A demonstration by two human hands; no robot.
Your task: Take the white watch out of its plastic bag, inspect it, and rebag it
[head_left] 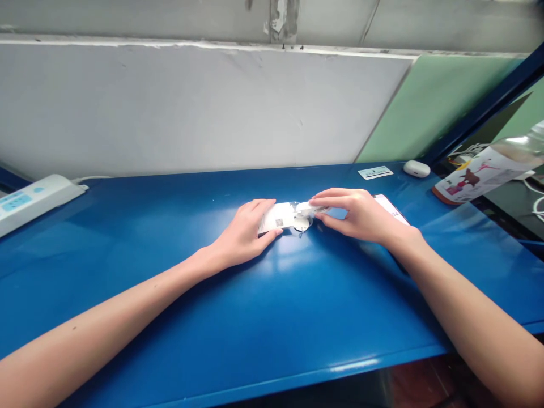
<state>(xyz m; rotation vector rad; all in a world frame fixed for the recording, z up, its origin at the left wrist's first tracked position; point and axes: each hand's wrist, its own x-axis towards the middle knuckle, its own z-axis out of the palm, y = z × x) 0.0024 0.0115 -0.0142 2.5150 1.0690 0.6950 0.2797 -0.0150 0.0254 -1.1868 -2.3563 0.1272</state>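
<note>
Near the middle of the blue table (272,317), my left hand (245,231) is closed around a small white box (278,216) with a dark square code printed on it. My right hand (352,212) pinches a small white piece (306,208) between thumb and fingers, close against the box's right end. What that piece is, or whether it is joined to the box, I cannot make out. Under it, a round white item (301,224) shows at the box's right end. Partly hidden by my right hand and wrist lies a phone (390,207) with a lit white screen.
A white earbud case (416,168) and a printed card (375,172) lie at the back right. A labelled bottle (484,170) leans by the right frame. At the left edge sits a white power strip (36,198) with a cable. A pale wall panel (191,107) rises behind.
</note>
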